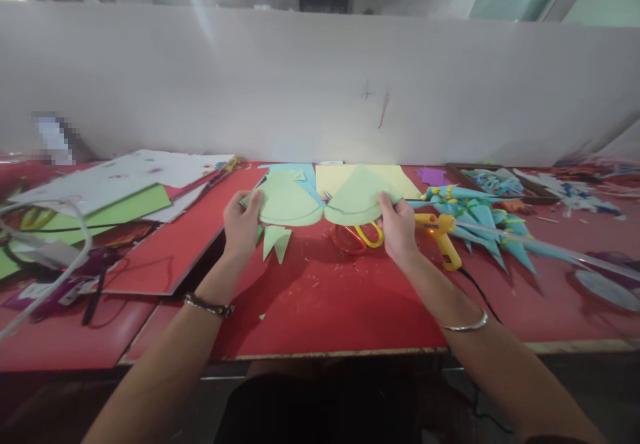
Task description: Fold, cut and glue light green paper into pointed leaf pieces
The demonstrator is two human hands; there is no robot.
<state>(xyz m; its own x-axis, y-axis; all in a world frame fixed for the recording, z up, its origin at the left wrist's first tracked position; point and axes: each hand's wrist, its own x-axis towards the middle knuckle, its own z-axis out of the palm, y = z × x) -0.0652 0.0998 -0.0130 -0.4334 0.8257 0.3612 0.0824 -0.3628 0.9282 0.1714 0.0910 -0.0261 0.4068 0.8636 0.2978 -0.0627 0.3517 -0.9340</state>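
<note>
Between my two hands is pale green paper in two rounded pieces, raised over the red tabletop (320,311). My left hand (243,224) pinches the outer edge of the left green paper piece (285,201). The outer edge of the right green paper piece (357,201) is pinched by my right hand (399,226). Their inner ends meet or nearly meet in the middle; I cannot tell whether they are joined. Scissors with red and yellow handles (370,235) lie partly hidden beneath the right piece. Green paper scraps (277,243) rest below the left one.
A yellow glue gun (443,234) lies right of my right hand, beside blue paper cones (480,221). Behind the hands are yellow paper (400,181) and blue paper (300,169). White sheets (125,174) and a pale cable (83,231) are at left; a tray (535,191) stands far right.
</note>
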